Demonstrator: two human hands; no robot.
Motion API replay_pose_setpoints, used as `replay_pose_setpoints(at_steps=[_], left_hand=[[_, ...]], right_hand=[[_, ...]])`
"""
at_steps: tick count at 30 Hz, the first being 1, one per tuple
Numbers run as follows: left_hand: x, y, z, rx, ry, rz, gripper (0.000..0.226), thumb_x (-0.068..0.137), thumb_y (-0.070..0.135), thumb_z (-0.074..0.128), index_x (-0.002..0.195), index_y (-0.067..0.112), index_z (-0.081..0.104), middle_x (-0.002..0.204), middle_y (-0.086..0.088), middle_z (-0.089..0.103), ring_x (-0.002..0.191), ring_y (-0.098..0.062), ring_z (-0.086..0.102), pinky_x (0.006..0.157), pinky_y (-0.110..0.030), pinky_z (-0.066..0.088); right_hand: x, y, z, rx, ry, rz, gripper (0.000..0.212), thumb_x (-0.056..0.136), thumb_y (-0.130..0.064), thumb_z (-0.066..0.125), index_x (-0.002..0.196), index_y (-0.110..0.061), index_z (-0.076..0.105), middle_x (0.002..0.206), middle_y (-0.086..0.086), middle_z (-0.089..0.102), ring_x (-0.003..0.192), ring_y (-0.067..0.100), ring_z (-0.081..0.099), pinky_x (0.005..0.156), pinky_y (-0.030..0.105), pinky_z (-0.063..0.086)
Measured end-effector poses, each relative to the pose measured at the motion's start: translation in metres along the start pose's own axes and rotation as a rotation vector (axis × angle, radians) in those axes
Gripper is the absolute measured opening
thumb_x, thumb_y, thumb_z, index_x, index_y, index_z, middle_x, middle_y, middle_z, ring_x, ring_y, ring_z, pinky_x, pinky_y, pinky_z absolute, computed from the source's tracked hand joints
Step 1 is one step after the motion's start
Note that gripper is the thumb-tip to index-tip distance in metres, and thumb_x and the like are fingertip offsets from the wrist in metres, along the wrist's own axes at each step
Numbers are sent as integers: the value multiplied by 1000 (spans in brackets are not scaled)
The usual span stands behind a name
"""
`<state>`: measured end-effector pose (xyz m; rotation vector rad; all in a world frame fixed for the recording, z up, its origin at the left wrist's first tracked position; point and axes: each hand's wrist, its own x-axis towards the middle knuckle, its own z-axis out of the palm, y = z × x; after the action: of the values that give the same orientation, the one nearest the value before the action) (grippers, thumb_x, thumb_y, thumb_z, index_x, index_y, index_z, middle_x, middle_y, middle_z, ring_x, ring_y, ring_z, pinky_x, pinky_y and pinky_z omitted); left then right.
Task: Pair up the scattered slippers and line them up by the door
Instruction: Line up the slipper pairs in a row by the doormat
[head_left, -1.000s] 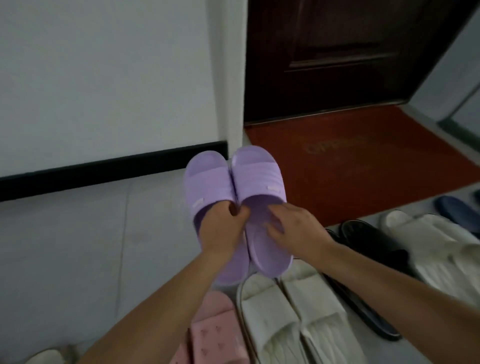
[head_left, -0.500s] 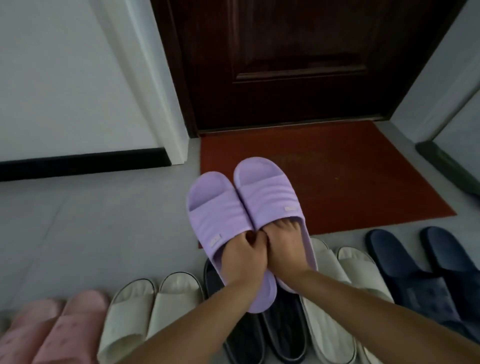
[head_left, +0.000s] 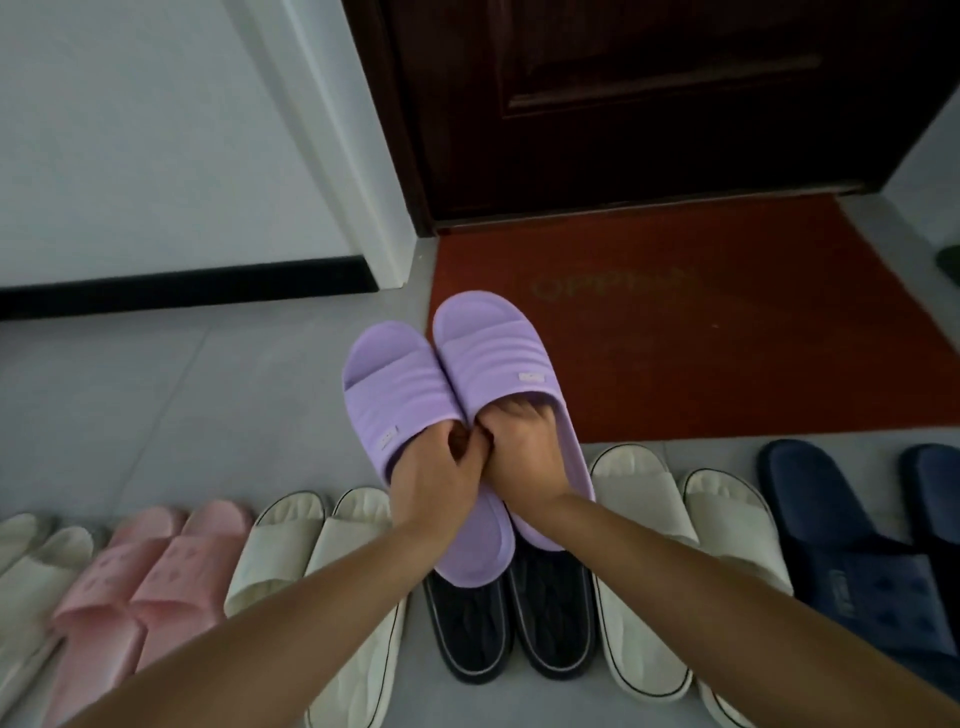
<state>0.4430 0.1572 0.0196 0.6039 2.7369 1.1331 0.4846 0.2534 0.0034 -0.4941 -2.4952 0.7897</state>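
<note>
The left hand (head_left: 436, 480) grasps the left purple slipper (head_left: 395, 400) and the right hand (head_left: 527, 457) the right purple slipper (head_left: 493, 353), with fingers curled under each strap and knuckles touching. Beyond the fingertips, both toes point to the mat (head_left: 701, 338) and door (head_left: 649, 104). Behind the fingers, the heels hang over the black pair (head_left: 514, 629) in a floor row.

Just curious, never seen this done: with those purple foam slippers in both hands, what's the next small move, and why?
Probably lower the lilac ribbed foam slippers onto the grey floor, ahead of the black slippers. The left hand and right hand hold them matched, side by side, and the row shows no gap.
</note>
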Motion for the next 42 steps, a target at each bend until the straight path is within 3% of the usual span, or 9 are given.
replay_pose_setpoints(at_steps=[6,9,13,16,19,22,26,30,42], left_hand=[[7,43,23,-222,-100,119,21,91,32,55,100,16,63,104,-2,66,102,-20,59,92,-34,45],[-4,76,44,-270,-241,209,25,92,32,53,105,13,64,106,-6,67,103,-23,60,92,-38,47],[-32,130,73,-397,-437,225,37,93,35,52,122,12,56,121,-9,62,113,-27,56,99,-43,43],[-60,165,99,-541,-557,363,41,93,26,54,132,15,50,134,-1,55,125,-16,49,109,-35,37],[-100,184,121,-564,-765,383,38,92,26,56,129,19,51,116,13,61,102,-2,60,92,-23,47],[-127,198,144,-530,-664,493,25,88,28,62,112,25,54,91,15,56,76,-3,59,67,-9,42],[-129,224,191,-375,-605,522,65,79,39,70,134,27,37,125,11,36,118,-7,41,95,-19,37],[-149,261,251,-241,-749,576,84,75,49,71,143,31,25,145,8,29,134,-11,28,100,-26,33],[-191,313,389,-121,-893,247,87,79,42,70,148,31,17,153,7,28,140,-19,29,110,-36,35]], right_hand=[[8,19,-45,-180,43,133,15,64,-10,63,56,-16,52,60,5,61,60,30,56,60,31,32],[-7,36,-85,-252,82,229,14,66,-5,63,58,-14,57,64,7,63,64,30,57,62,36,42],[-38,71,-147,-353,148,350,13,78,2,59,80,-6,69,85,10,67,82,26,56,81,42,44],[-65,109,-195,-391,139,443,11,82,-4,59,77,-10,67,76,3,60,72,13,42,73,35,41],[-101,145,-249,-357,164,573,37,88,-29,61,56,-20,46,56,-5,45,52,12,34,54,32,27],[-141,182,-301,-496,143,679,37,86,-39,60,59,-17,47,57,-1,47,55,20,39,54,34,29],[-191,235,-347,-499,230,825,40,80,-46,59,57,-14,53,52,-4,50,51,21,45,49,34,39],[-233,291,-363,-477,361,959,38,76,-43,62,56,-13,53,51,-5,51,48,17,44,46,31,35],[-270,441,-359,-376,280,1032,39,78,-44,62,56,-15,48,58,-7,48,55,18,48,47,32,35]])
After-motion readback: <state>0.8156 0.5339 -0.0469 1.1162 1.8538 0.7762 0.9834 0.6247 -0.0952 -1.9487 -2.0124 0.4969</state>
